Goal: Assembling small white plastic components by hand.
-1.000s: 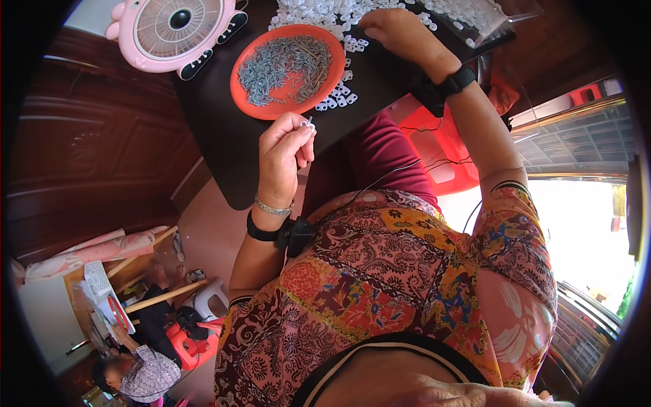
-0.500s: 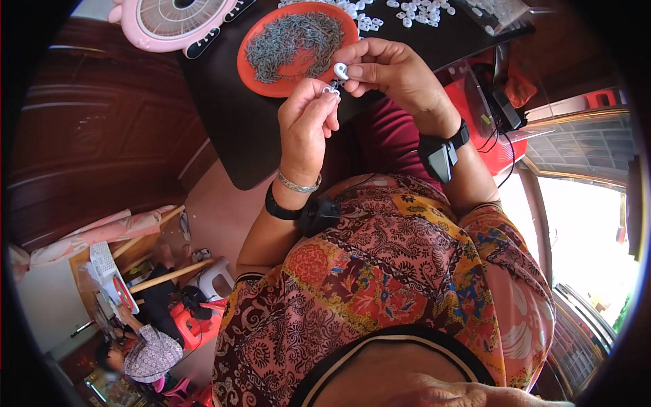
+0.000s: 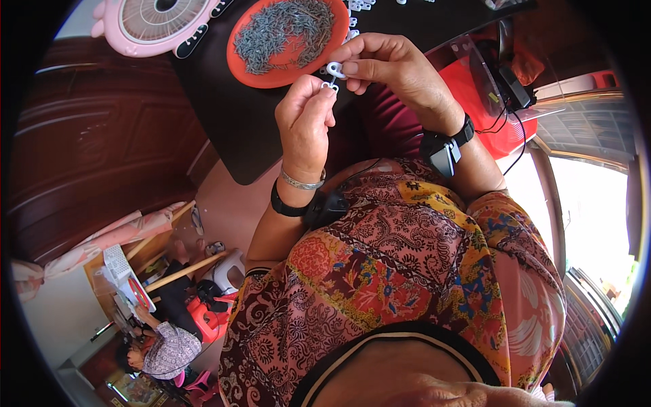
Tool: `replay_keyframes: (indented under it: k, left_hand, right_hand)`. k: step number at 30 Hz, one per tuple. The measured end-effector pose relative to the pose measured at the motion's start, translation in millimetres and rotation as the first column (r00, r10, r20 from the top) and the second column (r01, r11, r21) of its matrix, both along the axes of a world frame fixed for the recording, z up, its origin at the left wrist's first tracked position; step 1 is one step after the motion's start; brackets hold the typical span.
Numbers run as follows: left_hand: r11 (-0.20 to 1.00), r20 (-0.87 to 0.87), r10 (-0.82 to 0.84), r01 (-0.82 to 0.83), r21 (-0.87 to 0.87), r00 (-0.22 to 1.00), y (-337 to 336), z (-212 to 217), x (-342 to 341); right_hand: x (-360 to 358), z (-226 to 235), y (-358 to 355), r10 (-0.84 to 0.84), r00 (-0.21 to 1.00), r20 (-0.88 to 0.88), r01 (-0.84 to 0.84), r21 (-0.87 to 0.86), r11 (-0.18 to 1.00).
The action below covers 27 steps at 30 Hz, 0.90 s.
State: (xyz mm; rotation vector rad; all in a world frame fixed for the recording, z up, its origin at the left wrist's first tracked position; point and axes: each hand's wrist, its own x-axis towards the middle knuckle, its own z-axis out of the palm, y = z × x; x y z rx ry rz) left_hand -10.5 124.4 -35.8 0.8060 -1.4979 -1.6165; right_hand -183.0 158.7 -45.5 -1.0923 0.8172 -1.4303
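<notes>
1. My left hand (image 3: 303, 125) pinches one white piece (image 3: 330, 87), my right hand (image 3: 400, 74) one white clip (image 3: 334, 69), nearly touching; one screw (image 3: 333, 79) between.
2. One orange plate (image 3: 270, 82) just beyond, its heaped screws (image 3: 271, 30) uncountable.
3. One pink fan (image 3: 139, 46) left of it.
4. My fingers partly hide both pieces.

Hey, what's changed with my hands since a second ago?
Your right hand moved from the loose white parts back toward you and now holds a rounded white piece by your left hand. Your left hand still pinches a small white clip; the orange plate stays on the table.
</notes>
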Motion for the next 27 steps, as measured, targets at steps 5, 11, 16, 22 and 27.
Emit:
replay_keyframes:
  k: [5, 11, 16, 22, 27]
  left_hand:
    - [1.0, 0.062, 0.003, -0.002, -0.015, 0.998, 2.6, 3.0, -1.2]
    - [1.0, 0.079, 0.005, -0.005, -0.005, 0.997, 3.8, 4.6, -1.8]
    - [1.0, 0.086, -0.002, 0.0, 0.018, 0.996, 4.4, 4.7, -1.9]
    - [1.0, 0.094, -0.011, 0.012, -0.009, 0.995, 3.6, 3.3, -3.5]
    - [0.999, 0.08, -0.032, 0.032, 0.004, 0.996, 3.4, 0.3, -2.4]
  right_hand:
    - [-1.0, -1.0, 2.2, -0.019, 0.999, -0.04, 0.018, -0.029, 0.999]
    - [-1.2, -3.0, 3.7, -0.058, 0.993, -0.102, 0.049, -0.084, 0.995]
    - [-0.3, -2.4, 4.6, -0.067, 0.99, -0.124, 0.057, -0.076, 0.995]
    - [2.4, -2.7, 4.9, -0.049, 0.982, -0.18, 0.031, -0.103, 0.994]
    - [3.5, -2.4, 5.9, -0.008, 0.979, -0.205, -0.019, -0.128, 0.992]
